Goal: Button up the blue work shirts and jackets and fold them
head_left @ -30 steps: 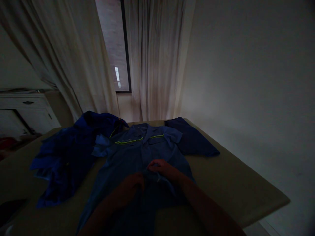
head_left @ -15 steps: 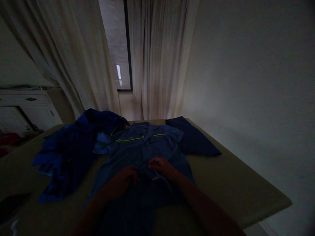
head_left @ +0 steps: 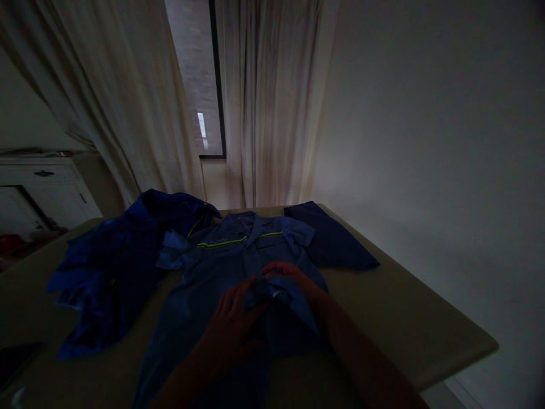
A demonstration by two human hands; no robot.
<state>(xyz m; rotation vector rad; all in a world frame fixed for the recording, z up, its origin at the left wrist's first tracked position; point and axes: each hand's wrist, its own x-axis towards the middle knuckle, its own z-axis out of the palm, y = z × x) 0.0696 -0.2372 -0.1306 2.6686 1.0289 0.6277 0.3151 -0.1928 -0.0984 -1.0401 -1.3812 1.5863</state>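
A short-sleeved blue shirt [head_left: 225, 264] lies front up on the table [head_left: 395, 324], its collar toward the curtains [head_left: 272, 113] and its lower part toward the person; this layout probably serves to bring the front opening within easy reach. The right hand [head_left: 287, 276] curls its fingers at a raised, bunched portion of the cloth and appears to pinch it, presumably so that the edge stands clear of the layer beneath. The left hand [head_left: 232, 315] is spread over the adjoining cloth, thumb and fingers to either side of the bunch; whether it grips or merely steadies cannot be told in the dim light. The shirt thus extends beneath both hands, with its yellow-green chest stripe and collar beyond them. A heap of darker blue clothing [head_left: 114, 267] lies by its left sleeve, and a flat navy cloth [head_left: 330, 238] by the right, both apparently set aside from the working area.
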